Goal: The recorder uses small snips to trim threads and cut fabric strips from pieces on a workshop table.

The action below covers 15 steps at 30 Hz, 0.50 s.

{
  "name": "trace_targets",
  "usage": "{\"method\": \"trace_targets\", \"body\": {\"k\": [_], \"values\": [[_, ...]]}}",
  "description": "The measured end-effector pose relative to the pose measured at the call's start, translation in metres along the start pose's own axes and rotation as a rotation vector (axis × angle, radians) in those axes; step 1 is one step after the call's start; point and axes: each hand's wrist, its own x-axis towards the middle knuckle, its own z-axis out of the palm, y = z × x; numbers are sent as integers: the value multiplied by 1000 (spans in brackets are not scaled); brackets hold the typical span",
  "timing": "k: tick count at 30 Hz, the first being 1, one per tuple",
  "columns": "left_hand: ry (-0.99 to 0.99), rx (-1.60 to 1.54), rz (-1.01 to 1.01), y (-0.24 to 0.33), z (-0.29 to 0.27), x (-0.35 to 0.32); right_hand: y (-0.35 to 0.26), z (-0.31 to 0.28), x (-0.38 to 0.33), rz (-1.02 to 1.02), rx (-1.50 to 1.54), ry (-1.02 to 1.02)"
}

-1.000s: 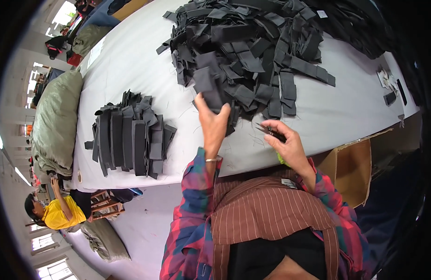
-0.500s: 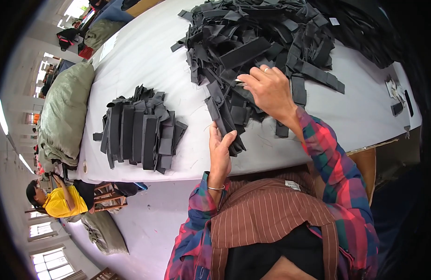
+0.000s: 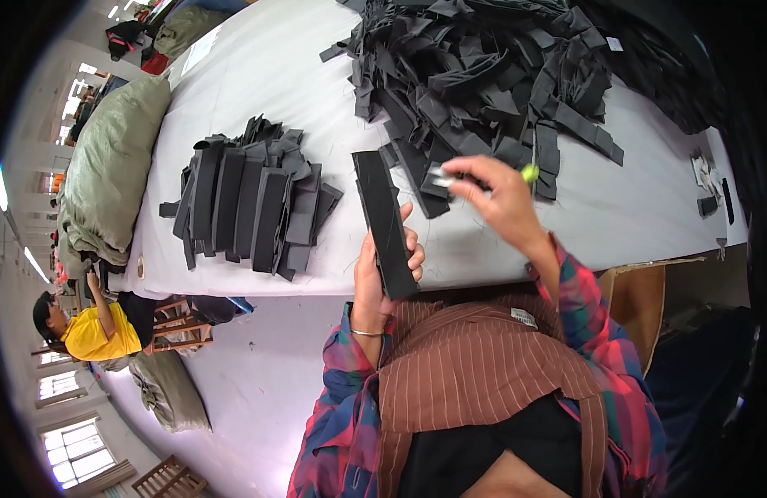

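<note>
My left hand (image 3: 370,280) is closed round dark grey fabric strips (image 3: 382,224), held upright over the table's near edge, the thumb on one side and fingertips on the other. To its right, my right hand (image 3: 501,199) is closed on a small tool with a blurred silvery tip (image 3: 440,176) and a yellow-green end (image 3: 530,173); its exact kind is not clear. The tool's tip is apart from the held strips. Beyond both hands lies a large loose heap of dark fabric strips (image 3: 483,83). On the left, more strips lie in a neater, overlapping pile (image 3: 249,203).
The white-covered table (image 3: 317,100) carries both piles. A stuffed greenish sack (image 3: 114,166) lies along its left side, black fabric (image 3: 649,66) at the far right. A person in a yellow top (image 3: 101,332) sits to the left, near another sack (image 3: 172,394). A cardboard box (image 3: 637,307) stands under the table.
My left hand has drawn the strips away from the heap and raised them toward me. My right hand has moved off the heap, down and slightly right, with the tool.
</note>
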Motion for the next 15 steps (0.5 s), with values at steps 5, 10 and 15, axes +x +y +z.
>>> {"method": "trace_targets", "body": {"k": [5,10,15], "values": [[-62,-161,-37,-8,5,-9,-26,24,-21,-71,-54,-18],[73,-98,-60,-8,19,-18,-37,26,-28,-218,-90,-5],[71,-78,-44,-11,20,-23,-39,28,-34,-320,-264,118]]}}
